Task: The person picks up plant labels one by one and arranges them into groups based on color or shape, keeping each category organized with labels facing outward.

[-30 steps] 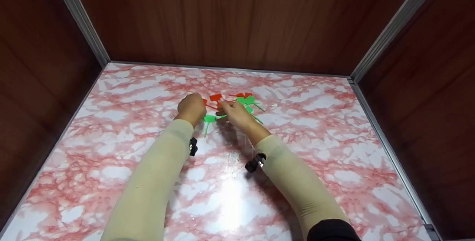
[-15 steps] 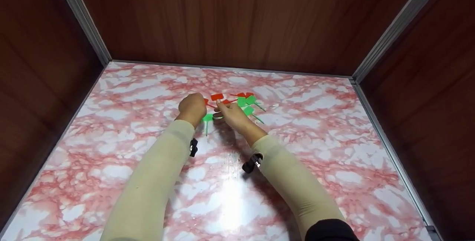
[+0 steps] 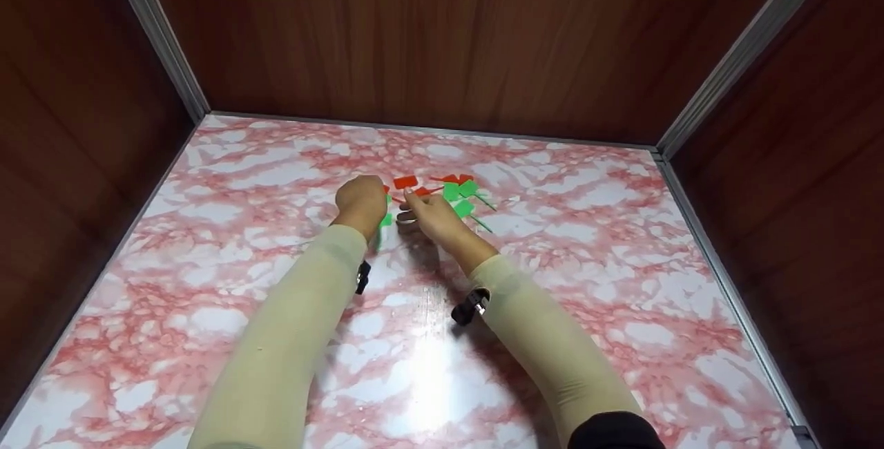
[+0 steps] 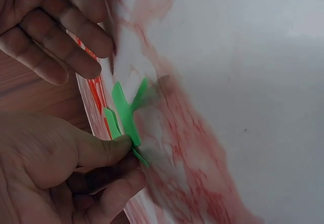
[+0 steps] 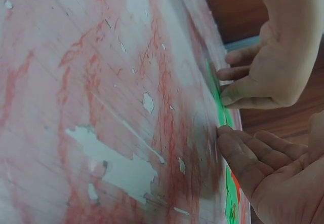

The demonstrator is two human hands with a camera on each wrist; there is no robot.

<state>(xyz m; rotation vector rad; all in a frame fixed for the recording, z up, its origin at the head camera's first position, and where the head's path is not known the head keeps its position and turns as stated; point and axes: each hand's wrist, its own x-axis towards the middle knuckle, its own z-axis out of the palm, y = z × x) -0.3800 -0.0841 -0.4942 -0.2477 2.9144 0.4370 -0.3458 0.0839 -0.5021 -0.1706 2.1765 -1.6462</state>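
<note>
My left hand (image 3: 361, 202) pinches a green plant label (image 4: 126, 113) between thumb and fingers. It has a flat head and a thin stem. A second green label (image 4: 111, 122) lies against the same fingertips. In the head view the back of the left hand hides most of both. My right hand (image 3: 436, 217) is just to the right, palm turned inward, fingers loosely extended with nothing in them. Beyond its thumb lie red plant labels (image 3: 405, 182). Several loose green labels (image 3: 463, 208) lie right beside its far side.
The tabletop (image 3: 594, 269) has a red-and-white marbled surface, with a bright glare near the front. Dark wood panels (image 3: 414, 41) enclose its back and sides, joined by grey metal corner strips (image 3: 732, 55). More red labels (image 3: 452, 178) lie at the back of the pile.
The green label between the hands has turned and shifted left, mostly under the left hand. Another green piece now shows by the left fingers. The right hand has shifted slightly left.
</note>
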